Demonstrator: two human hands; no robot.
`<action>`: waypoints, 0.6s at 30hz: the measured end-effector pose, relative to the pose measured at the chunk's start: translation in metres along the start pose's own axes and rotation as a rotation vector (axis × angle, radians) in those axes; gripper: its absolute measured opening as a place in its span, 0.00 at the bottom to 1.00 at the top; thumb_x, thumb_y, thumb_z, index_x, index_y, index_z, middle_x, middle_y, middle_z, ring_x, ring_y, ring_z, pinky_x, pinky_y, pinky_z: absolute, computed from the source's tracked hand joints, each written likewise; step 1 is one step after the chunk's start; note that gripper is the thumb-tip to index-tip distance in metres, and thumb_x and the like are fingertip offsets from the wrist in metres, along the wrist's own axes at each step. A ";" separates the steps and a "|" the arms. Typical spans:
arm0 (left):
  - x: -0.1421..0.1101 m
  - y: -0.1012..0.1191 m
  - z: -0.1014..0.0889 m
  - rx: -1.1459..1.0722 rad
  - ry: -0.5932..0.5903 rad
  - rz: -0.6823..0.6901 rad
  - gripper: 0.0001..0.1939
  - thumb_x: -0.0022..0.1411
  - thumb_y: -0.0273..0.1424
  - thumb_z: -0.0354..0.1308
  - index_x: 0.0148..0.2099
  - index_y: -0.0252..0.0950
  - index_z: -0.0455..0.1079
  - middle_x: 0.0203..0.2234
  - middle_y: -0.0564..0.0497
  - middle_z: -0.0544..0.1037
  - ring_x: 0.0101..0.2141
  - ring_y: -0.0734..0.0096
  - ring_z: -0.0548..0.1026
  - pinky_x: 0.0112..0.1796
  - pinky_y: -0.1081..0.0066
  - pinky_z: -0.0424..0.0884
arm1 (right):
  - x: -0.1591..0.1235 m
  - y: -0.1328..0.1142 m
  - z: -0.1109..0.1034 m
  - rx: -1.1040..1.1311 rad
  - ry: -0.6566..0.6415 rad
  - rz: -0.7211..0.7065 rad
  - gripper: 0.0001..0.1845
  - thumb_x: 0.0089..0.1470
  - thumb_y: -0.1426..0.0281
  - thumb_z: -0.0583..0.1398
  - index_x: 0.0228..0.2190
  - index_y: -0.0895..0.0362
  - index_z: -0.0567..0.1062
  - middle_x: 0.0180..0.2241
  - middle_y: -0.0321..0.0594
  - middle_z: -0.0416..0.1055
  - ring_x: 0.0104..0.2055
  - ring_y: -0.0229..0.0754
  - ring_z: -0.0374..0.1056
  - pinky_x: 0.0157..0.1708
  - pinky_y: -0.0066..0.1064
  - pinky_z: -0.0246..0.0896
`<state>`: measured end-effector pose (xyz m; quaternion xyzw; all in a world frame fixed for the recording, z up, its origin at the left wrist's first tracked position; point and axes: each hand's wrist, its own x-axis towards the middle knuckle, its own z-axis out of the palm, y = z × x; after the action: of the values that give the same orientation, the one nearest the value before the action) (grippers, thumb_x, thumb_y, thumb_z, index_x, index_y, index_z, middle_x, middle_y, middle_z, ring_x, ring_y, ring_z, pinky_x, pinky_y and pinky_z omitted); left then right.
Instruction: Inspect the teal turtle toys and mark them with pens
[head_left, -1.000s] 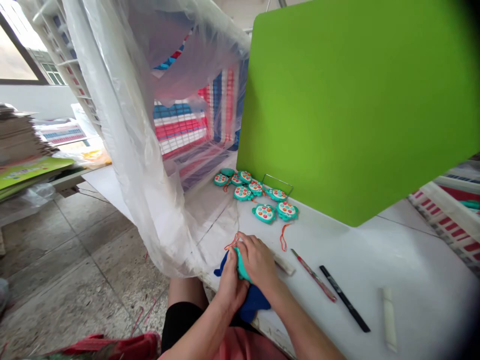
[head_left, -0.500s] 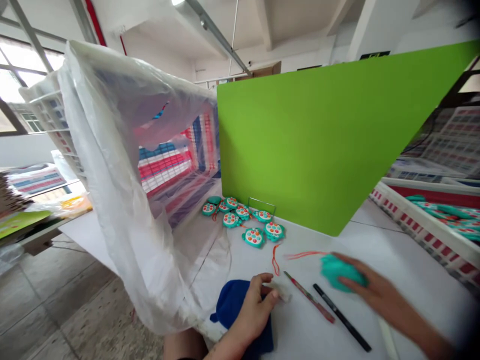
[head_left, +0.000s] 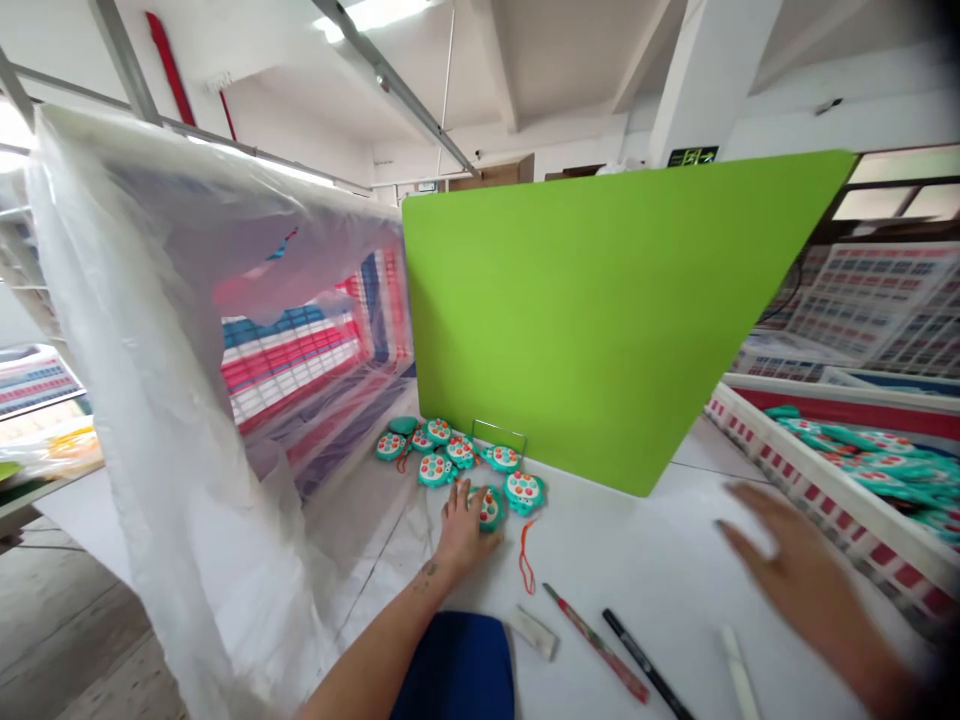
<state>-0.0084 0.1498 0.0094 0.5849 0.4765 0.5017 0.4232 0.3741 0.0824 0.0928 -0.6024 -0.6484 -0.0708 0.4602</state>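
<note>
Clearly, from where I stand, the person's left hand [head_left: 459, 535] is in front of the green board [head_left: 600, 320], its fingers laid over the edge of a teal turtle-shaped toy [head_left: 492, 510]; whether they grip it I can't tell. The right hand [head_left: 795, 575], blurred, is out to the right of the board, fingers released and parted. Beside it, farther right of the board, a white slotted basket [head_left: 825, 490] holds a heap of similar toys [head_left: 892, 468]. Matching toys [head_left: 436, 470] cluster on the white surface [head_left: 637, 560] at the board's left foot, near a wire stand [head_left: 499, 432]. Before the board, toward the person, lie an orange cord loop [head_left: 527, 560], a pale block [head_left: 536, 632], a slim red tool [head_left: 604, 648], a black pen [head_left: 643, 660], a whitish stick [head_left: 739, 672] and a navy cloth piece [head_left: 459, 670]. Left of the board, plastic sheeting [head_left: 97, 350] drapes a crate.
</note>
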 end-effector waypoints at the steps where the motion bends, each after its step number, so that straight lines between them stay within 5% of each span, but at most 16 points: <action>1: 0.006 -0.001 0.003 -0.022 -0.015 -0.013 0.36 0.30 0.27 0.71 0.48 0.41 0.71 0.61 0.41 0.59 0.64 0.43 0.36 0.59 0.50 0.25 | -0.009 -0.011 0.017 0.034 -0.064 -0.047 0.26 0.55 0.52 0.55 0.48 0.55 0.73 0.51 0.59 0.67 0.55 0.57 0.61 0.55 0.53 0.54; 3: 0.014 -0.002 0.005 -0.089 -0.037 -0.053 0.34 0.28 0.29 0.72 0.44 0.42 0.73 0.59 0.42 0.63 0.64 0.42 0.38 0.59 0.51 0.25 | -0.030 -0.038 0.051 0.137 -0.235 -0.067 0.22 0.55 0.55 0.55 0.46 0.52 0.73 0.50 0.50 0.69 0.52 0.54 0.65 0.53 0.53 0.59; 5: 0.017 0.000 0.004 -0.187 -0.040 -0.112 0.29 0.33 0.34 0.71 0.43 0.42 0.73 0.56 0.43 0.66 0.63 0.43 0.45 0.60 0.51 0.36 | -0.051 -0.070 0.077 0.247 -0.359 -0.026 0.18 0.56 0.59 0.55 0.45 0.51 0.74 0.49 0.46 0.71 0.52 0.51 0.66 0.52 0.49 0.62; 8: 0.011 0.010 -0.007 -0.393 -0.037 -0.233 0.25 0.49 0.47 0.61 0.47 0.42 0.71 0.51 0.43 0.71 0.56 0.48 0.62 0.51 0.54 0.61 | -0.074 -0.109 0.097 0.441 -0.508 0.094 0.17 0.56 0.61 0.55 0.45 0.51 0.75 0.47 0.44 0.73 0.47 0.47 0.70 0.48 0.41 0.67; 10: 0.000 0.018 -0.016 -0.551 -0.058 -0.319 0.27 0.55 0.53 0.52 0.48 0.40 0.69 0.47 0.43 0.74 0.48 0.52 0.71 0.43 0.56 0.68 | -0.083 -0.126 0.104 0.592 -0.624 0.188 0.17 0.57 0.60 0.55 0.45 0.52 0.75 0.45 0.44 0.74 0.44 0.46 0.72 0.45 0.38 0.69; 18: -0.056 0.047 -0.028 -1.106 -0.066 -0.459 0.25 0.59 0.50 0.52 0.49 0.37 0.67 0.41 0.43 0.78 0.42 0.56 0.76 0.44 0.55 0.70 | -0.096 -0.166 0.119 0.772 -0.824 0.263 0.18 0.56 0.60 0.56 0.45 0.55 0.74 0.45 0.45 0.74 0.46 0.47 0.71 0.48 0.41 0.66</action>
<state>-0.0319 0.0863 0.0483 0.1752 0.2452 0.5528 0.7769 0.1585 0.0463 0.0364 -0.4443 -0.6727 0.4688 0.3610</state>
